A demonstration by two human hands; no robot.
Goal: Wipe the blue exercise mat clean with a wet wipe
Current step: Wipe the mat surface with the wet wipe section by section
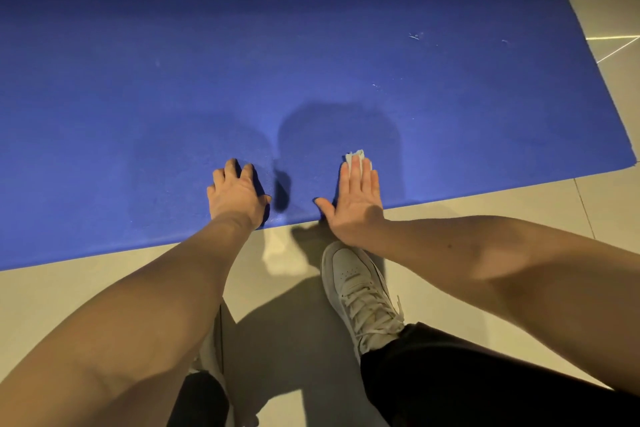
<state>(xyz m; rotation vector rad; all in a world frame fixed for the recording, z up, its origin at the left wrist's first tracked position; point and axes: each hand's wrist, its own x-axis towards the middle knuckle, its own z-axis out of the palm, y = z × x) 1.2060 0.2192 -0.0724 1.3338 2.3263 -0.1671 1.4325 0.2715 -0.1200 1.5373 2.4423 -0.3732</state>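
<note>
The right hand [356, 198] lies flat, fingers straight and close together, pressing a bunched wet wipe [356, 158] whose edge pokes out past the fingertips onto the blue exercise mat [311, 62]. The left hand [237, 192] braces beside it, fingers spread and bent, holding nothing. Pinned by pressure alone, the wipe may slip free mid-stroke, and the white specks [414, 36] well beyond the fingertips could be missed.

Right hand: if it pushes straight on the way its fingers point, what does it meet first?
Nothing solid, it seems. The right hand presses the wet wipe flat, and ahead lies only bare blue mat; a few white specks sit just right of that line, then the mat's far edge.
</note>
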